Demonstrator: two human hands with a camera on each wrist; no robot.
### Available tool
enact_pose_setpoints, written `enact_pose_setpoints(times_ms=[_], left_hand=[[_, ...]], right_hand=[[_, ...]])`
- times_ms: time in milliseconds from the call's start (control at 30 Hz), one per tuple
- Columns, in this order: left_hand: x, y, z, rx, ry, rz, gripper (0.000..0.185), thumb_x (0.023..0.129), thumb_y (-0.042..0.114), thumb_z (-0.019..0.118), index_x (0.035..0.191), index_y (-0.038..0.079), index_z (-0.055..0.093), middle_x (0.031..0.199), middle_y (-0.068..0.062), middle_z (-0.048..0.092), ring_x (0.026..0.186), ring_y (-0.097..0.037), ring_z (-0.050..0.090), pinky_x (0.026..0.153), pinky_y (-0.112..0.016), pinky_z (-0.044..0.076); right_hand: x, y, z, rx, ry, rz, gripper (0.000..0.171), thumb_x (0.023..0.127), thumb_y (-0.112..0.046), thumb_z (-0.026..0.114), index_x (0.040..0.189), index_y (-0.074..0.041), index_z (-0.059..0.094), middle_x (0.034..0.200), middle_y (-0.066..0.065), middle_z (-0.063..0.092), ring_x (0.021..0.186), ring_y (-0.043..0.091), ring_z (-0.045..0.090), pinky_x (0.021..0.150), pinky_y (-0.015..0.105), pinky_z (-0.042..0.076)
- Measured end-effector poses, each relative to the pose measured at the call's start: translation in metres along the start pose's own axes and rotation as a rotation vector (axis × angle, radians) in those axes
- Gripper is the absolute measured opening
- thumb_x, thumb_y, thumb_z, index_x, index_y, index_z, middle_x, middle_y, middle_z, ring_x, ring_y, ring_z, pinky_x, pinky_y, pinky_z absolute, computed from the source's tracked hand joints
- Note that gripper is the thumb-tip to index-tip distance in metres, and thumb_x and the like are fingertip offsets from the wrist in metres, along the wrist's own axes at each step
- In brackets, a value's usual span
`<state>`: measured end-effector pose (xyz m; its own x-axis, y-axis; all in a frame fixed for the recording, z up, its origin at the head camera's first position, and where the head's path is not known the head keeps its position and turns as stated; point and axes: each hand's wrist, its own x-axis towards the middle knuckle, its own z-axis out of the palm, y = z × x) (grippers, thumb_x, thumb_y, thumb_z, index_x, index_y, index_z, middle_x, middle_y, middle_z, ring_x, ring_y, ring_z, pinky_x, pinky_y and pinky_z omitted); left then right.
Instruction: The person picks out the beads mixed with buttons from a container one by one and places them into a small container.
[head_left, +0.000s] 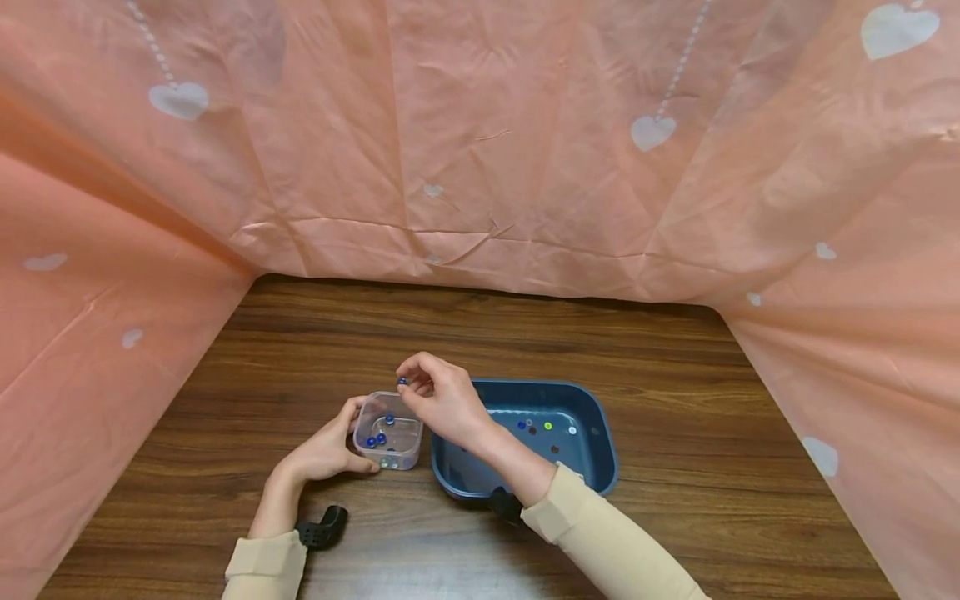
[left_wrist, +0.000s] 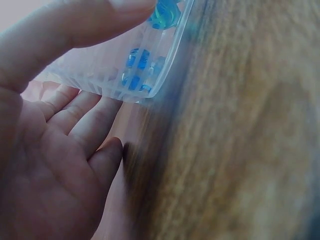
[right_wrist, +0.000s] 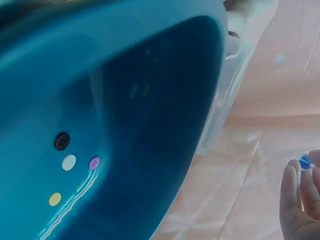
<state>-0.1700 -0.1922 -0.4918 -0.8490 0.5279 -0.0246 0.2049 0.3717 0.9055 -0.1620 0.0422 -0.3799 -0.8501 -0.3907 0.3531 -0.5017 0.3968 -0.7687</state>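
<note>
- my right hand (head_left: 444,398) hovers just above the clear plastic tub (head_left: 390,442), fingertips pinched together on 1 small blue bead (head_left: 402,382); the right wrist view shows the same bead (right_wrist: 305,161) nipped between my fingers (right_wrist: 290,190)
- my left hand (head_left: 330,450) cups the tub from its left side, fingers curled round the wall and thumb near the rim; in the left wrist view the fingers (left_wrist: 80,125) lie under and beside the tub (left_wrist: 120,75), which looks tipped off the wooden table (head_left: 675,375), though i cannot tell how far
- the 2 hands are close together, both at the tub, not touching each other as far as i can see
- several blue beads (head_left: 378,437) already lie in the tub; the blue tray (head_left: 600,450) stands just to its right, touching or nearly so, with a few small buttons (head_left: 547,427) on its floor: black, white, purple and yellow in the wrist view (right_wrist: 68,162)
- i judge the step in hand to be dropping this bead into the tub, part of picking the blue ones out of the tray
- the next move calls for the pinch to sit squarely over the tub's mouth and open gently, while my left hand holds the tub steady, so the bead does not bounce out
</note>
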Motion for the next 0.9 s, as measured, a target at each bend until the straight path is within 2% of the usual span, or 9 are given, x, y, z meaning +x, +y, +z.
enact_pose_setpoints(times_ms=[233, 533, 900], left_hand=[[-0.0005, 0.0016, -0.0002, 0.025, 0.007, -0.022, 0.088, 0.072, 0.012, 0.086, 0.138, 0.008, 0.028, 0.126, -0.019, 0.06, 0.114, -0.031, 0.055, 0.097, -0.044, 0.037], [-0.0012, 0.0023, 0.0003, 0.052, 0.009, -0.015, 0.086, 0.074, 0.013, 0.085, 0.138, 0.007, 0.028, 0.129, -0.022, 0.058, 0.117, -0.031, 0.054, 0.096, -0.04, 0.038], [-0.0011, 0.0035, 0.0001, 0.036, 0.007, -0.028, 0.087, 0.073, 0.013, 0.086, 0.138, 0.008, 0.027, 0.129, -0.021, 0.058, 0.118, -0.033, 0.053, 0.098, -0.046, 0.037]], right_hand=[[0.0029, -0.0019, 0.0026, -0.016, -0.023, -0.015, 0.016, 0.09, -0.003, 0.065, 0.105, -0.001, 0.063, 0.099, 0.009, 0.069, 0.083, 0.017, 0.065, 0.076, 0.027, 0.053], [0.005, -0.0025, 0.0049, -0.039, -0.029, -0.021, 0.016, 0.09, -0.003, 0.066, 0.106, -0.002, 0.063, 0.102, 0.009, 0.069, 0.084, 0.018, 0.066, 0.076, 0.023, 0.052], [0.0067, -0.0035, 0.0066, -0.045, -0.034, -0.015, 0.016, 0.09, -0.003, 0.066, 0.106, -0.002, 0.063, 0.103, 0.009, 0.069, 0.084, 0.018, 0.066, 0.075, 0.023, 0.051]])
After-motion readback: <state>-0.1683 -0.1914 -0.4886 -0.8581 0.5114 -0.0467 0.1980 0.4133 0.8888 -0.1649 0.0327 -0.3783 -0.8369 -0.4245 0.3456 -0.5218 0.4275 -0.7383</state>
